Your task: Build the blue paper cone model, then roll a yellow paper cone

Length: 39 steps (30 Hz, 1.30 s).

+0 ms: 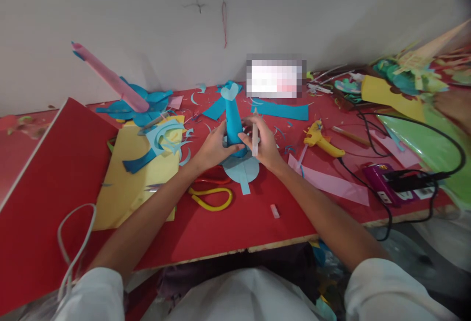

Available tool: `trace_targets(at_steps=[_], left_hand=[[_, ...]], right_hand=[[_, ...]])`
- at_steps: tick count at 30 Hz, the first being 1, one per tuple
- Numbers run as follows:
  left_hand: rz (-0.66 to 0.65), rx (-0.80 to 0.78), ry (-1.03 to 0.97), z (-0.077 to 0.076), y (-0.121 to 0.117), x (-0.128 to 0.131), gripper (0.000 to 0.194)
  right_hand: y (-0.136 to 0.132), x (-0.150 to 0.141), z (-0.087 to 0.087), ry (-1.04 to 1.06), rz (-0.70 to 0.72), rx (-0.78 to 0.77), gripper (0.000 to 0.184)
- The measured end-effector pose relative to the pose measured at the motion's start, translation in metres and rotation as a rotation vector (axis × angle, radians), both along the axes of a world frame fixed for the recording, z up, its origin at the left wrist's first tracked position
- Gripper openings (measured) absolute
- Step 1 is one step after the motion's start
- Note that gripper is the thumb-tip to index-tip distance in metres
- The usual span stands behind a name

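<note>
A tall blue paper cone (234, 124) stands upright between my hands, with a light-blue paper heart (230, 92) at its top. My left hand (216, 148) is closed around its left side, thumb across the lower front. My right hand (265, 142) steadies the cone's right side with its fingertips and also holds a pale, narrow stick-like tool (255, 137) upright; its exact kind is unclear. Below the cone lies a light-blue paper disc (246, 170) with a strip (244, 186) across it. Scissors with yellow handles (213, 206) lie close to my left wrist.
A yellow glue gun (324, 143) with a black cord lies right of my hands, near a pink paper strip (334, 186) and a purple box (386, 183). Yellow sheets (128, 178), blue scraps and a pink paper tube (110, 78) are left. A red board (55, 178) leans up.
</note>
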<state>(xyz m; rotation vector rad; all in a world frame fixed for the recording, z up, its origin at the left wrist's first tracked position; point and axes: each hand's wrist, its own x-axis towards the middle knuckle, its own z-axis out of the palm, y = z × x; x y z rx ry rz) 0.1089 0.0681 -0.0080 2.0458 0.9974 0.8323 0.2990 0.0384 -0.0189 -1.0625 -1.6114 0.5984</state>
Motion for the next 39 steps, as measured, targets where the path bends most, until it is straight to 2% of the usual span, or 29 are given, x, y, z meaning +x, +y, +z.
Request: trace_targets(at_steps=[3, 6, 10, 13, 16, 20, 25, 27, 31, 39], left_hand=[[0.107, 0.03, 0.064, -0.002, -0.008, 0.005, 0.08], [0.136, -0.009, 0.046, -0.008, -0.013, 0.008, 0.088], [0.082, -0.013, -0.093, -0.01, -0.013, 0.007, 0.078], [-0.026, -0.059, -0.217, -0.007, -0.011, 0.004, 0.075], [-0.109, -0.082, -0.212, -0.006, -0.009, 0.003, 0.072], [-0.073, -0.058, -0.145, -0.012, -0.005, 0.002, 0.07], [0.05, -0.021, -0.169, -0.021, 0.001, -0.001, 0.064], [0.056, -0.024, -0.198, -0.024, 0.004, -0.003, 0.061], [0.041, -0.046, -0.226, -0.027, 0.005, -0.004, 0.063], [0.054, -0.033, -0.208, -0.023, 0.001, -0.003, 0.058]], right_hand=[[-0.001, -0.001, 0.001, 0.002, -0.017, -0.014, 0.054], [-0.002, 0.0, 0.004, 0.044, -0.035, -0.017, 0.048], [0.0, 0.003, 0.004, 0.099, -0.077, -0.016, 0.038], [0.003, 0.004, 0.0, 0.185, -0.078, 0.015, 0.033], [0.005, 0.004, -0.005, 0.247, -0.065, 0.036, 0.03], [0.008, 0.004, -0.01, 0.22, -0.007, 0.014, 0.027], [0.011, 0.006, -0.011, 0.132, 0.094, 0.013, 0.027], [0.01, 0.006, -0.01, 0.092, 0.119, 0.011, 0.03], [0.005, 0.007, -0.007, 0.054, 0.081, -0.003, 0.033], [0.002, 0.003, -0.008, 0.053, 0.052, 0.053, 0.025]])
